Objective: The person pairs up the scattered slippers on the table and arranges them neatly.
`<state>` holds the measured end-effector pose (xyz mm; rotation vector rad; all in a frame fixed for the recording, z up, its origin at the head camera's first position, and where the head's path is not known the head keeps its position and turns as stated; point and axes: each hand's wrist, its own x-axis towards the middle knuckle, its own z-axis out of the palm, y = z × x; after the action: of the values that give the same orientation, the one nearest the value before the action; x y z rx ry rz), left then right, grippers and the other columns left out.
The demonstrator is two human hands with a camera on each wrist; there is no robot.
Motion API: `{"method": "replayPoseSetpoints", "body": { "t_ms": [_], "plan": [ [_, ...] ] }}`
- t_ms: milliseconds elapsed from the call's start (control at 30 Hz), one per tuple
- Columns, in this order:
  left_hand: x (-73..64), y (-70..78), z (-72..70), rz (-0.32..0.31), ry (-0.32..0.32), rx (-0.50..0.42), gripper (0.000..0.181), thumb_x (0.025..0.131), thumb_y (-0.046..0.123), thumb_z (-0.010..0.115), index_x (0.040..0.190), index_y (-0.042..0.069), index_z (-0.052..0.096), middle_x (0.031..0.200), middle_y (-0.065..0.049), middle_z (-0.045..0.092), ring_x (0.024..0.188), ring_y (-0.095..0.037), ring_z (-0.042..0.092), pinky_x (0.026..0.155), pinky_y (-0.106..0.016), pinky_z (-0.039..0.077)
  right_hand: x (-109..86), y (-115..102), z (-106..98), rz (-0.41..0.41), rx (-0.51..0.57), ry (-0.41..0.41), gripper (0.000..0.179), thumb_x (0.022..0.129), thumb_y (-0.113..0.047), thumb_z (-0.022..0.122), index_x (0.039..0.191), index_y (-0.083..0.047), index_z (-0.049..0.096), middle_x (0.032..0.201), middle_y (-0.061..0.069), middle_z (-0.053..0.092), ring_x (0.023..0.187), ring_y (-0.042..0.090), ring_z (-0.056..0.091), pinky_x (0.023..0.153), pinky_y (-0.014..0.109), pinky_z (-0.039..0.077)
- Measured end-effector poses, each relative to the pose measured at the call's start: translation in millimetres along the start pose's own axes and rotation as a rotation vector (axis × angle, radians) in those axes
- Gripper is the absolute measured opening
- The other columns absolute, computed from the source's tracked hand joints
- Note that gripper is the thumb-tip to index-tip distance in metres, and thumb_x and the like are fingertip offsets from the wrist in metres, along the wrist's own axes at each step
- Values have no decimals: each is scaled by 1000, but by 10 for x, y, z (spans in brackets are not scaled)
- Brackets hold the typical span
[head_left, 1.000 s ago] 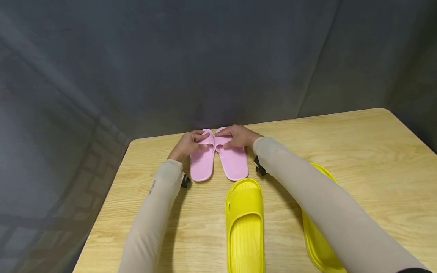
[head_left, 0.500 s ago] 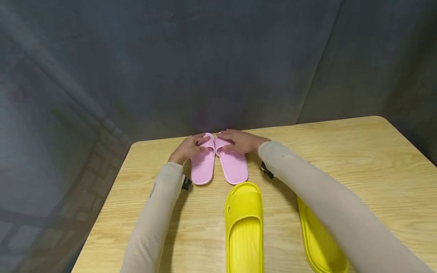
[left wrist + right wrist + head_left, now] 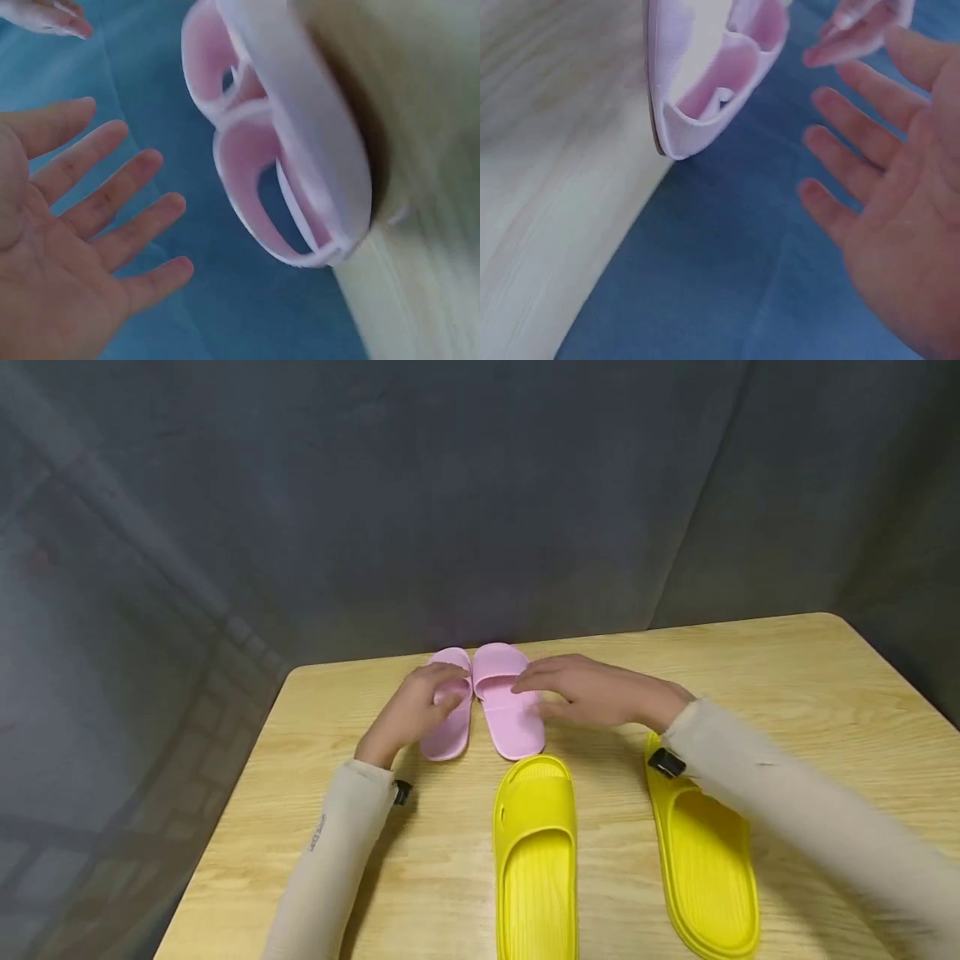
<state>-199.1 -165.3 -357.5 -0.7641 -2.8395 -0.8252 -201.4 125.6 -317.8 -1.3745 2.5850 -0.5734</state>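
Observation:
Two pink slippers lie side by side at the table's far edge, toes toward the cloth. Above the left pink slipper [image 3: 448, 737] hovers my left hand [image 3: 416, 706], its fingers spread and apart from the slippers in the left wrist view. My right hand [image 3: 600, 691] is up and to the right of the right pink slipper [image 3: 512, 727], fingers extended and holding nothing. The right wrist view also shows a gap between that hand [image 3: 900, 165] and the pink slippers [image 3: 694, 139]. Part of the left slipper's strap is hidden by my left hand.
A yellow slipper [image 3: 536, 810] lies nearer me at the middle, its toe close to the right pink slipper's heel. Another yellow slipper [image 3: 708, 868] lies to the right, partly under my right forearm. Dark cloth [image 3: 480, 510] hangs behind the wooden table [image 3: 825, 710].
Both hands have come off the pink slippers. My right hand has drawn back to the right, and my left hand has moved slightly back toward me. The slippers stay in place.

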Motion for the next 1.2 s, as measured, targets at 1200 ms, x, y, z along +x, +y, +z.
{"method": "replayPoseSetpoints", "body": {
  "t_ms": [1200],
  "plan": [
    [-681,1108,547,222,-361,163,61,90,64,59,140,29,58,146,-2,56,133,-16,55,104,-36,50,-1819,172,48,456,56,-168,81,73,-53,81,143,-23,53,152,20,45,135,48,43,101,67,41]
  ]
}}
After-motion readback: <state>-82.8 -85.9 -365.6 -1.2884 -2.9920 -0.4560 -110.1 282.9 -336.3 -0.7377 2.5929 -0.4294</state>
